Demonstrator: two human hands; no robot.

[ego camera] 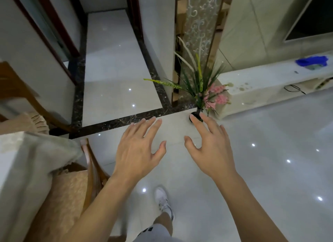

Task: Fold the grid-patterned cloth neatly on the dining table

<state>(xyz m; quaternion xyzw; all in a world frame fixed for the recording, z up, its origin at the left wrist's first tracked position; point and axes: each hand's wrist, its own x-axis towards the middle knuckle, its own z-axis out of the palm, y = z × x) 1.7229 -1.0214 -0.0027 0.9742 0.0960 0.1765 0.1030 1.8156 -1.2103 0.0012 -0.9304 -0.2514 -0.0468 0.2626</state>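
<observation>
My left hand (138, 148) and my right hand (210, 148) are stretched out in front of me over the tiled floor, fingers spread, holding nothing. A pale grey-beige cloth (36, 155) hangs over the corner of the dining table (7, 162) at the left edge of the head view; blur hides any grid pattern on it. Both hands are to the right of the table and apart from the cloth.
A wooden chair (90, 169) with a beige seat stands by the table, another chair (21, 97) behind it. A potted plant with pink flowers (203, 90) stands on the floor ahead, next to a white TV cabinet (270, 86). My white shoe (163, 200) steps on glossy tiles.
</observation>
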